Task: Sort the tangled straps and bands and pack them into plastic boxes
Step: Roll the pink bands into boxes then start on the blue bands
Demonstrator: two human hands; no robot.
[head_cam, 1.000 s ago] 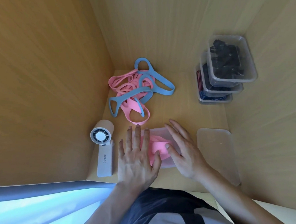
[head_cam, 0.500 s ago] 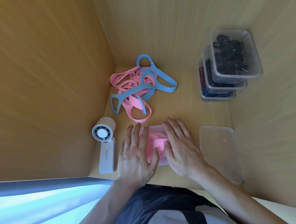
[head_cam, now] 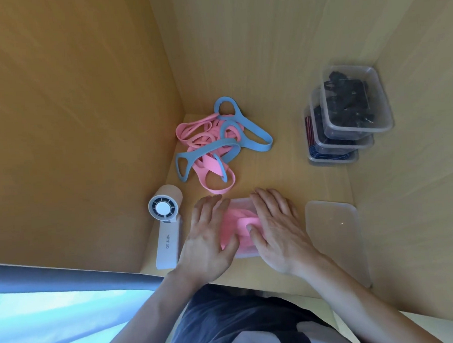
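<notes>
A clear plastic box (head_cam: 239, 202) sits near the front edge of the wooden shelf, filled with folded pink bands (head_cam: 233, 224). My left hand (head_cam: 206, 238) lies flat over the box's left side with straight fingers. Flat over its right side lies my right hand (head_cam: 275, 230), its thumb pressing the pink bands down. Behind the box lies a tangled pile of pink and blue straps (head_cam: 216, 145).
The box's loose lid (head_cam: 333, 234) lies to the right. A stack of three clear boxes (head_cam: 348, 117) holding dark straps stands at the back right. A white handheld fan (head_cam: 166, 227) lies to the left. Wooden walls close in on the left, back and right.
Both hands have drawn closer together over the box, the right hand sliding left onto it. The view has shifted slightly.
</notes>
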